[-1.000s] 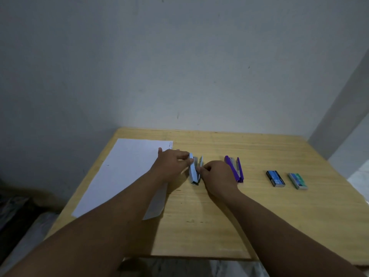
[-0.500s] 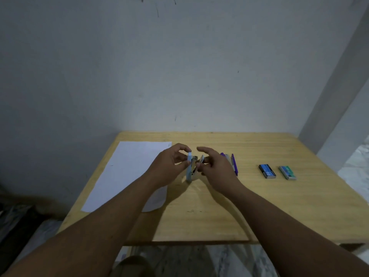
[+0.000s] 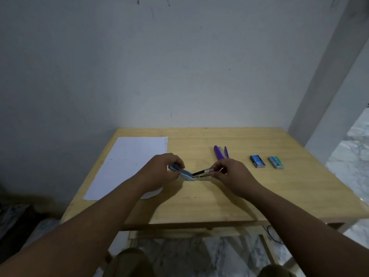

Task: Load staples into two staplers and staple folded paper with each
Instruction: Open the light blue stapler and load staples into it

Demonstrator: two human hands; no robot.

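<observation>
Hands hold light-blue stapler swung open above table: left hand fingers clamped on top cover, right hand fingers pinching metal magazine end; purple stapler behind

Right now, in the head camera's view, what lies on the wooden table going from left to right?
White sheet of paper → light blue stapler, opened out between both hands → purple stapler → blue staple box → green staple box.
</observation>
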